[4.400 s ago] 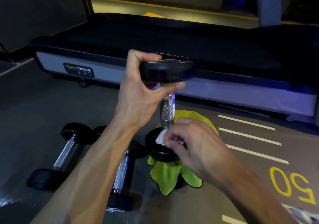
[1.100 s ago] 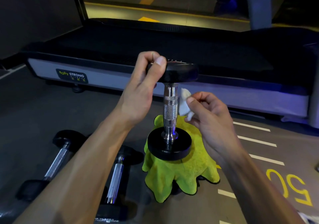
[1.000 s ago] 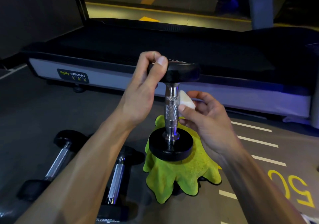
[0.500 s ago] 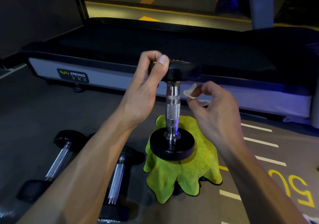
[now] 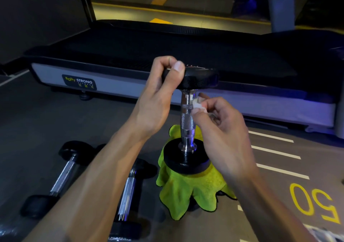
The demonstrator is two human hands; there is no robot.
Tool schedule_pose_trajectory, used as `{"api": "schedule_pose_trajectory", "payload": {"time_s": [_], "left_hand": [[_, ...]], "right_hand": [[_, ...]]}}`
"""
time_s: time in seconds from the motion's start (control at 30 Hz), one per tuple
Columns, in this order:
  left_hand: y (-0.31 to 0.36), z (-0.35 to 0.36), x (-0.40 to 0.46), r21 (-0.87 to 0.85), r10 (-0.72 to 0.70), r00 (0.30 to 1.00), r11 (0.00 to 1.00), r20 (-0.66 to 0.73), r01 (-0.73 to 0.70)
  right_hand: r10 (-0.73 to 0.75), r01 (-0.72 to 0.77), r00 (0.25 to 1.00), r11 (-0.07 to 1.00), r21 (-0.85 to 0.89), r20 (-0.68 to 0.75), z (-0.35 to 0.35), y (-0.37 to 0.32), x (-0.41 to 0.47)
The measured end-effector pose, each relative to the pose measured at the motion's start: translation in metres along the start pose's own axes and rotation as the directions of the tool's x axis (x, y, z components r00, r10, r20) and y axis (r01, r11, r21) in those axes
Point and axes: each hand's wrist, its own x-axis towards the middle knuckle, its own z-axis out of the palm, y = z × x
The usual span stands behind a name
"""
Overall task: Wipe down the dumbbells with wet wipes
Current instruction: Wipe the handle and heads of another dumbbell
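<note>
A black dumbbell with a chrome knurled handle (image 5: 187, 122) stands upright on a yellow-green cloth (image 5: 188, 189) draped over something dark. My left hand (image 5: 158, 100) grips the rim of its top weight with thumb and fingers. My right hand (image 5: 221, 130) pinches a small white wet wipe (image 5: 198, 105) and presses it against the upper part of the handle. Two more dumbbells (image 5: 61, 174) (image 5: 128, 191) lie on the floor to the left.
A treadmill deck (image 5: 167, 55) with a "Body Strong" label runs across the back. The grey floor bears white stripes (image 5: 275, 152) and a yellow "50" (image 5: 314, 204) at the right. Something white shows at the bottom right corner.
My right hand, which held the wipe a little away from the handle half a second ago, has brought it back against the upper handle. My left hand keeps its grip on the top weight.
</note>
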Motion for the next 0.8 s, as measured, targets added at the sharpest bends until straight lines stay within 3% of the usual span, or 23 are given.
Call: {"api": "schedule_pose_trajectory", "payload": {"time_s": [0.17,0.33,0.53,0.73,0.8], "left_hand": [[-0.003,-0.002,0.000,0.019,-0.014,0.999,1.000,-0.032,0.015],[-0.004,-0.004,0.000,0.007,-0.014,0.999,1.000,-0.032,0.015],[-0.003,-0.002,0.002,-0.005,-0.016,0.999,1.000,-0.049,0.016],[-0.003,0.000,0.001,-0.024,-0.004,0.999,1.000,-0.039,0.003],[-0.003,0.001,0.001,-0.023,-0.004,1.000,1.000,-0.029,0.003]], "right_hand": [[0.000,-0.013,0.995,0.992,0.127,0.099,0.018,0.004,-0.011],[-0.076,0.082,0.991,0.995,0.056,-0.110,0.004,0.022,0.014],[-0.033,0.049,0.995,0.985,0.166,-0.099,0.020,0.035,0.005],[-0.032,0.029,0.980,0.999,-0.018,-0.194,0.014,0.044,0.004],[-0.035,0.032,0.987,0.999,-0.023,-0.156,0.011,0.041,0.001]]}}
